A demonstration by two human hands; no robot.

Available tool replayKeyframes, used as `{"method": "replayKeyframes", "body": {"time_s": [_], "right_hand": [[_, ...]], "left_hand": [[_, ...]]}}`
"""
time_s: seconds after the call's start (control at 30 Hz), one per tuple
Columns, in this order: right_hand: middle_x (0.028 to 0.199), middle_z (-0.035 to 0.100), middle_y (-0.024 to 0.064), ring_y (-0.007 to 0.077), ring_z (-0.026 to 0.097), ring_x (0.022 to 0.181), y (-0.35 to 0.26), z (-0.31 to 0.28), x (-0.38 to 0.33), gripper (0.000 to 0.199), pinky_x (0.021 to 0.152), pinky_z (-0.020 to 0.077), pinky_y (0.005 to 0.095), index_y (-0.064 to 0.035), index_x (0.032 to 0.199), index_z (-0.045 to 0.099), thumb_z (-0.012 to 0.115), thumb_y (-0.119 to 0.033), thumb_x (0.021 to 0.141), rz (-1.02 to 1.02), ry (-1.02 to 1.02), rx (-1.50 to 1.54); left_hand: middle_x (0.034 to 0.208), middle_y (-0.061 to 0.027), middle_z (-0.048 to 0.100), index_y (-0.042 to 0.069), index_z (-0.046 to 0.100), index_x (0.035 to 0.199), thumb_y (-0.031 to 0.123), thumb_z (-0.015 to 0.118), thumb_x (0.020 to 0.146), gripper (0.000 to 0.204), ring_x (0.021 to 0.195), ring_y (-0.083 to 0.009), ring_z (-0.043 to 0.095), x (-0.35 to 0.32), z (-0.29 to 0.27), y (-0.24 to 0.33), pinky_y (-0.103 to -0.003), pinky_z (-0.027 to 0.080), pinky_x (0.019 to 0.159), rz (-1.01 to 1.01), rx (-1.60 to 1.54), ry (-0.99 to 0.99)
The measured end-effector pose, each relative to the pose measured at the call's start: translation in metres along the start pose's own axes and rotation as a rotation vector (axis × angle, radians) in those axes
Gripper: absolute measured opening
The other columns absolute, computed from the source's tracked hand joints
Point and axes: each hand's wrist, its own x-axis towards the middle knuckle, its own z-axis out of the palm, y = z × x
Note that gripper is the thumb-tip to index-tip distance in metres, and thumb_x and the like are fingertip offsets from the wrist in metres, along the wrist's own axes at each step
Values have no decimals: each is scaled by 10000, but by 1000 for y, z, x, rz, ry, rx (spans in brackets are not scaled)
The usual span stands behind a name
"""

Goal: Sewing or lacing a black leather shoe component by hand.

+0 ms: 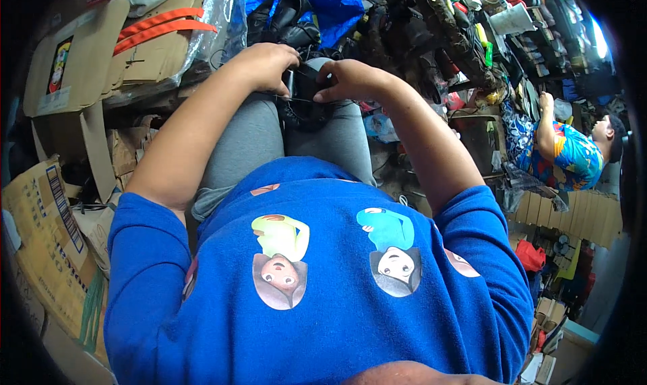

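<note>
Both bare forearms angle inward above grey cloth trousers [246, 139]. The left hand [269, 67] and right hand [350, 82] sit apart, fingers bent, thumbs facing, at a glossy black shoe-like item [304, 114] between the thighs, near the lap's knee edge. Whether either grips it, I cannot tell.

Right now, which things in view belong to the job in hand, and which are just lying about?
In hand:
dark shoe-like item, between the left hand and right hand

Apparently lying about:
black shoes beyond the hands
blue plastic sheet
orange strips on cardboard
red bag
</note>
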Motion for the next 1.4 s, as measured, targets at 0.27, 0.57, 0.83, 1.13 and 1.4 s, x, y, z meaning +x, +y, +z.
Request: {"method": "replayKeyframes", "body": {"time_s": [0.27,0.57,0.83,1.13,1.4], "right_hand": [[785,634,82,127,583,765,-9,24,-21,380,683,458,275,-11,895,636,769,-327,732,160,26,253],[677,527,-41,53,457,652,9,44,-45,318,596,372,233,-38,780,612,688,-343,830,186,106,706],[712,497,-79,31,415,681,22,76,-47,332,619,342,225,-62,782,612,649,-382,865,205,321,905],[626,558,-16,75,480,583,23,66,-43,394,573,403,269,-27,807,676,681,-421,816,272,298,813],[671,623,52,147,583,641,27,68,-29,410,649,443,312,-75,841,695,638,-480,820,251,272,599]], "left_hand": [[809,-101,576,44,496,775,287,836,514,492,807,-319,593,-31,8,-9,-414,470,681,23,-98,301],[713,-120,525,28,479,733,287,829,548,473,684,-330,551,-46,-2,-26,-401,444,632,-25,-197,524],[897,-157,652,65,623,921,376,795,607,474,900,-340,615,14,-4,-26,-426,471,764,-172,-7,16],[897,-114,666,76,676,897,600,705,641,584,888,-263,628,21,-11,-5,-351,465,769,-435,-83,-119],[1058,-121,622,93,535,1158,278,705,732,494,1000,-301,604,23,21,4,-413,465,868,-166,-114,213]]}}
